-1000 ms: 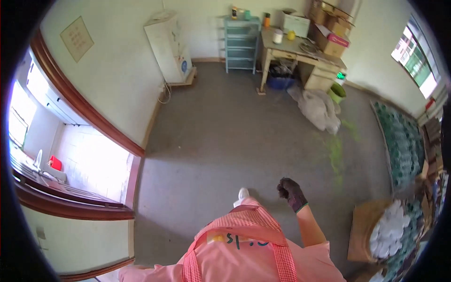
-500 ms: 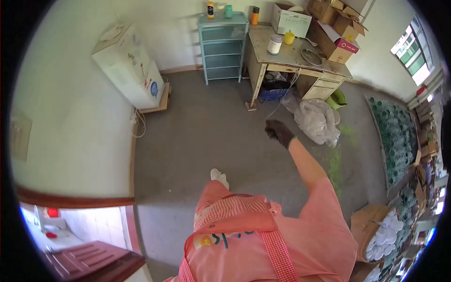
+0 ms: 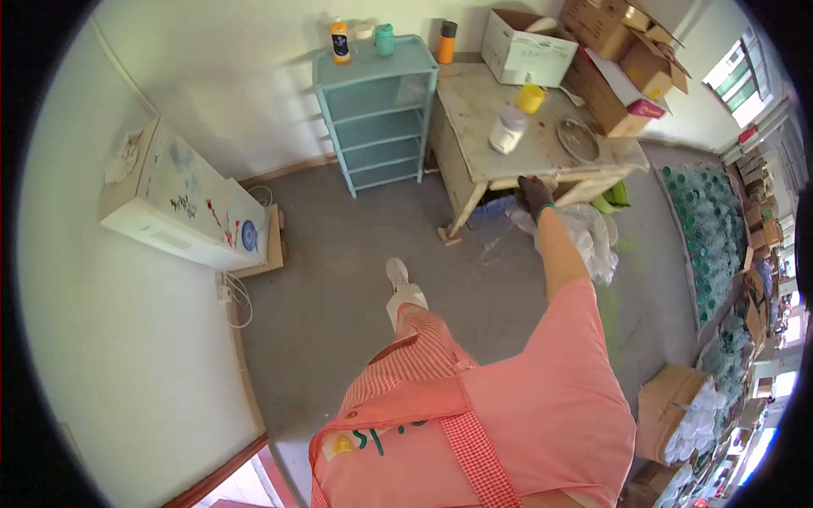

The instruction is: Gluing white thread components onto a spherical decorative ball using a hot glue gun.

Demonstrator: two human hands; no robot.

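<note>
My right hand (image 3: 535, 196), in a dark glove, reaches forward at the end of a stretched arm. It appears in front of the near edge of the worn desk (image 3: 468, 135); whether it touches the desk I cannot tell. Its fingers are too small and blurred to make out. On the desktop beyond it stand a white jar with a greyish lid (image 3: 507, 130) and a yellow cup-like container (image 3: 530, 99). To their right lie a round dish (image 3: 577, 140) and a pale spoon-like utensil (image 3: 572, 96). My left hand is out of view.
Left of the desk stands a blue shelf rack (image 3: 370, 76) with bottles on top. Clear plastic bags (image 3: 593, 245) lie on the floor by the desk. A white cabinet (image 3: 182, 207) stands along the left wall, cartons (image 3: 669, 398) and green-bottomed glassware (image 3: 699, 229) at right.
I have moved forward, so the desk and rack are nearer. My right hand has gone from over the open floor to the desk's front edge. The doorway at lower left has mostly left view.
</note>
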